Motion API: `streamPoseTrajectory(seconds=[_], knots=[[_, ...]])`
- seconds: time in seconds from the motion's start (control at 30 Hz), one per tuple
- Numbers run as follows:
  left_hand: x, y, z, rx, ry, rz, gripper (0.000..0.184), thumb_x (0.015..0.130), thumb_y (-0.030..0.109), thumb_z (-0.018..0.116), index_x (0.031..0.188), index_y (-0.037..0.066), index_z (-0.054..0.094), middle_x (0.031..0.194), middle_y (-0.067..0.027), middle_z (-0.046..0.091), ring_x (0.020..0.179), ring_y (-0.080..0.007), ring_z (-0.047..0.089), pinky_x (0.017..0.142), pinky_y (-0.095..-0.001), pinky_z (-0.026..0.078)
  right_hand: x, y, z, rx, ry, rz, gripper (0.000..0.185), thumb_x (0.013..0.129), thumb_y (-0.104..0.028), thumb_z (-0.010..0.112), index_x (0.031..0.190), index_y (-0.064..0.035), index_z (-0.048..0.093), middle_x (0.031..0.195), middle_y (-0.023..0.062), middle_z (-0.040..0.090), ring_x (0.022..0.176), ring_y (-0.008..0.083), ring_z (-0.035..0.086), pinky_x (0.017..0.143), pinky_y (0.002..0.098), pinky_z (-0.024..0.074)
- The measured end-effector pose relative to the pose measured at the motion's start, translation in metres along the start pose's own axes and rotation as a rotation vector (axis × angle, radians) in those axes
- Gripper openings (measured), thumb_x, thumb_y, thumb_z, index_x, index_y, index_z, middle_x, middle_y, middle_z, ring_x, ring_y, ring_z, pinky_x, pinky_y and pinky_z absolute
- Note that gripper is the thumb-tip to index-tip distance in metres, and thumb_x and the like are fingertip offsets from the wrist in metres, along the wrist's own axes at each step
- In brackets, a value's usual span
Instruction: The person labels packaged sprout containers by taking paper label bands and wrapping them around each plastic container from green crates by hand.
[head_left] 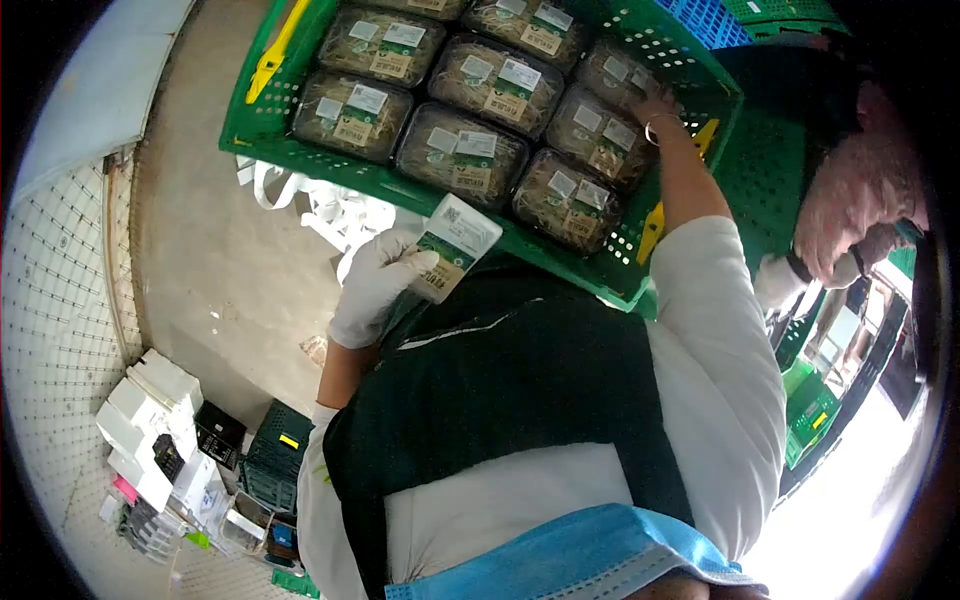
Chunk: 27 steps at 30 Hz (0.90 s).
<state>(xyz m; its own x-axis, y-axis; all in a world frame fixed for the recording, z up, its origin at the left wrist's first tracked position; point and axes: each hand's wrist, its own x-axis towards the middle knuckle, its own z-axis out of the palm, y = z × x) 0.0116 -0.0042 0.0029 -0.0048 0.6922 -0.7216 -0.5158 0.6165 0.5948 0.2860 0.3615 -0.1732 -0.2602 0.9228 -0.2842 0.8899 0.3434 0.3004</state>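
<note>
My left hand point(375, 285), in a white glove, pinches a small stack of printed labels point(458, 245) between thumb and fingers, in front of the crate's near edge. A green crate point(350, 180) holds several clear plastic packs point(465, 150) of pale, stringy contents, each with labels on top. My right hand point(657, 108), with a bracelet at the wrist, reaches into the crate's right side. Its fingers are round the edge of the upper right pack point(612, 75); the fingertips are dim and partly hidden.
Yellow handles point(272, 68) sit on the crate's ends. White strips point(345, 210) lie below its left edge. White boxes point(150, 410) and dark crates point(275, 450) stand at lower left. A co-worker's pink sleeve point(865, 190) and gloved hand point(780, 285) are at right, near another green crate point(810, 410).
</note>
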Motion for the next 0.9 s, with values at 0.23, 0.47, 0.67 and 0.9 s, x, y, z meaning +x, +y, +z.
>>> streamPoseTrajectory(seconds=[0.23,0.47,0.67,0.9], knots=[[-0.031,-0.038,-0.008,0.045,-0.022,0.275,0.027,0.074,0.0,0.052,0.1,-0.006,0.052,0.096,-0.0082,0.056,0.087,-0.0139,0.053,0.077,-0.0243,0.041,-0.062,-0.039,-0.029,-0.103,-0.391,-0.092,0.042,0.086,-0.024,0.036,0.125,-0.0091,0.033,0.131,0.0169,0.026,0.118,0.0323,0.03,0.089,0.0408,0.0365],[-0.086,-0.089,0.028,0.351,0.159,0.532,0.02,0.075,0.011,0.057,0.088,-0.003,0.056,0.08,-0.005,0.056,0.074,-0.0106,0.051,0.067,-0.0229,0.041,-0.159,-0.072,-0.039,0.381,-0.021,-0.343,0.048,0.078,-0.036,0.048,0.114,-0.0048,0.046,0.11,0.0167,0.052,0.097,0.0309,0.051,0.085,0.0349,0.0398],[-0.112,-0.137,0.062,0.182,0.02,0.493,0.01,0.078,0.01,0.057,0.083,0.001,0.058,0.076,-0.0001,0.056,0.067,-0.0071,0.049,0.063,-0.0207,0.04,-0.418,-0.087,-0.114,0.953,0.113,-0.921,0.024,0.071,-0.024,0.061,0.088,-0.0085,0.055,0.083,0.0112,0.058,0.075,0.029,0.057,0.064,0.0376,0.0451],[-0.133,-0.165,0.105,0.211,-0.148,0.367,0.017,0.077,0.006,0.059,0.09,0.0,0.051,0.079,-0.0042,0.057,0.068,-0.0083,0.052,0.061,-0.0207,0.044,-0.479,-0.046,-0.087,1.2,0.11,-0.779,0.021,0.068,-0.012,0.062,0.087,-0.0065,0.056,0.072,0.0133,0.058,0.065,0.0304,0.057,0.056,0.0351,0.0448]])
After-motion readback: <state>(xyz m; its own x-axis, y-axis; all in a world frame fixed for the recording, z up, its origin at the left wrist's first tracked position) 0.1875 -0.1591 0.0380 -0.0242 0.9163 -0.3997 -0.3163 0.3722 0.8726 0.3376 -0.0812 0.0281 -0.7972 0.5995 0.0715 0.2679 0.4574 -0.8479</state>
